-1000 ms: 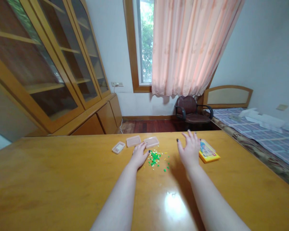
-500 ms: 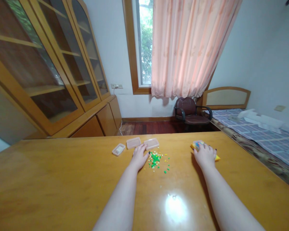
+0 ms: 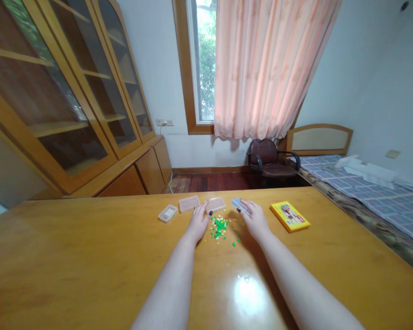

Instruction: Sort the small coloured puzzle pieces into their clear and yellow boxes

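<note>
My left hand (image 3: pixel 197 225) has its thumb and fingers about the near left corner of a clear plastic tray (image 3: pixel 216 204), closed on it. Just in front of that tray lies a pile of small green, white and yellow building bricks (image 3: pixel 220 225), with some pieces scattered around. Held in my right hand (image 3: pixel 255 221) is a flat, clear and blue plastic thing (image 3: pixel 240 205), tilted above the table right of the pile; its exact kind is unclear. Farther right, a yellow box (image 3: pixel 289 216) with a printed picture lies flat.
Another clear tray (image 3: pixel 189 204) and a smaller clear container (image 3: pixel 167 213) with something pale in it stand to the left. Everything rests on a glossy wooden table (image 3: pixel 89 256). Beyond its far edge are a chair (image 3: pixel 270 158) and a bed (image 3: pixel 368 178).
My right hand has left the yellow box and moved left towards the pile, carrying the clear and blue thing. The box now shows fully. My left hand has shifted slightly closer to the tray.
</note>
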